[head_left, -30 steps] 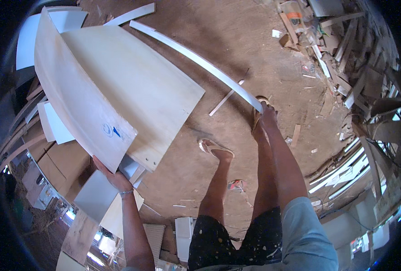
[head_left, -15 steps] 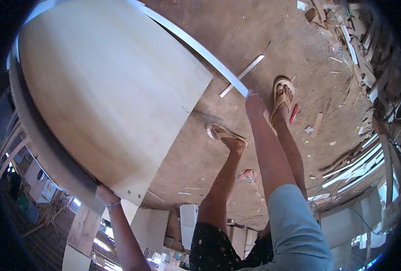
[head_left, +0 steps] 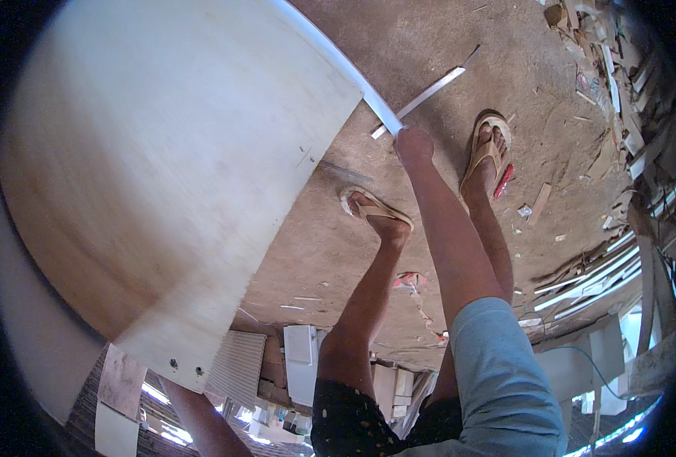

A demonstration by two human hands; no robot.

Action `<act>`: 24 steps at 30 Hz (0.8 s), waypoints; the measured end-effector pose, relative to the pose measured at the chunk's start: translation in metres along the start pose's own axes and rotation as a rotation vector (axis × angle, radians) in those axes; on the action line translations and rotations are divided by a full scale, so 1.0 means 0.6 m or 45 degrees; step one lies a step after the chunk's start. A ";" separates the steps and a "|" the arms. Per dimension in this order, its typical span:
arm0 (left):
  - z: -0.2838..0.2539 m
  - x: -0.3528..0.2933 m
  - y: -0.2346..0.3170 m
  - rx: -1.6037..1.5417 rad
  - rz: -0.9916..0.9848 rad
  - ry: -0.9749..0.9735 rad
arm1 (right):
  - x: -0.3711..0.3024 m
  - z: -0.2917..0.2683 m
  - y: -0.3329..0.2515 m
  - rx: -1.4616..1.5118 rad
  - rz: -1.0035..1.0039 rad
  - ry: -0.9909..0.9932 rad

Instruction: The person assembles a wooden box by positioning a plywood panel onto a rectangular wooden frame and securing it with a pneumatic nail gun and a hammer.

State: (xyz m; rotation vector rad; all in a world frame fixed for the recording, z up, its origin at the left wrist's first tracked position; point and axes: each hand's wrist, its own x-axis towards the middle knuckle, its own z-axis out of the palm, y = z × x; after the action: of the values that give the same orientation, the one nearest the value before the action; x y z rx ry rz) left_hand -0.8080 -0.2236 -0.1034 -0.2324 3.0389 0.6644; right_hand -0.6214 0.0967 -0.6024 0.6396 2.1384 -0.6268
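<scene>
At the far left of the frame a greyish board (head_left: 44, 327) curves along behind a large pale panel (head_left: 147, 175), and that panel fills most of the upper and middle left. Near its lower corner I can see two small dark holes (head_left: 173, 363). Under that corner, at the bottom left, the person's left forearm (head_left: 204, 419) reaches up and slips behind the panel; the hand is hidden, so I can't tell how its grip stands. Just right of the corner a ribbed sheet (head_left: 235, 364) and a white box (head_left: 300, 358) show.

A narrow white strip (head_left: 372, 99) slants down from the top edge along the panel's right side; whether they touch, I can't tell. Right of upper centre, the person's right hand (head_left: 414, 145) is closed around the strip's lower end. Behind it a pale stick (head_left: 437, 85) lies on the brown floor (head_left: 559, 145), with wood scraps (head_left: 627, 84) heaped at upper right.
</scene>
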 end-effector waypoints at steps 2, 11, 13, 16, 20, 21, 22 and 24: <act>-0.009 0.000 -0.006 0.028 -0.014 0.014 | -0.002 -0.023 -0.022 0.004 0.031 -0.087; 0.000 0.028 0.017 0.413 0.262 -0.042 | 0.024 0.005 -0.019 0.131 0.097 -0.136; -0.004 0.036 0.014 1.008 0.639 -0.114 | 0.012 0.023 -0.004 0.239 0.095 0.002; 0.026 0.048 0.048 0.024 -0.073 -0.051 | -0.010 0.034 0.011 0.302 0.126 0.014; 0.070 0.039 0.122 0.086 0.238 -0.028 | -0.058 0.021 0.042 0.207 -0.003 -0.068; 0.069 0.043 0.120 0.032 0.260 -0.030 | -0.085 0.019 0.056 0.206 -0.019 -0.075; 0.071 0.046 0.126 -0.028 0.284 -0.030 | -0.119 0.015 0.069 0.204 -0.033 -0.076; 0.079 0.043 0.152 0.193 0.383 0.014 | -0.186 0.015 0.122 0.200 -0.079 -0.297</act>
State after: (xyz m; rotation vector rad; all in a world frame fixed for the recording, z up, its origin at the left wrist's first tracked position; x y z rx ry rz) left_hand -0.8478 -0.1254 -0.1101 0.2298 3.1442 0.4383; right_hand -0.5091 0.1201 -0.5341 0.5562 1.9102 -0.8664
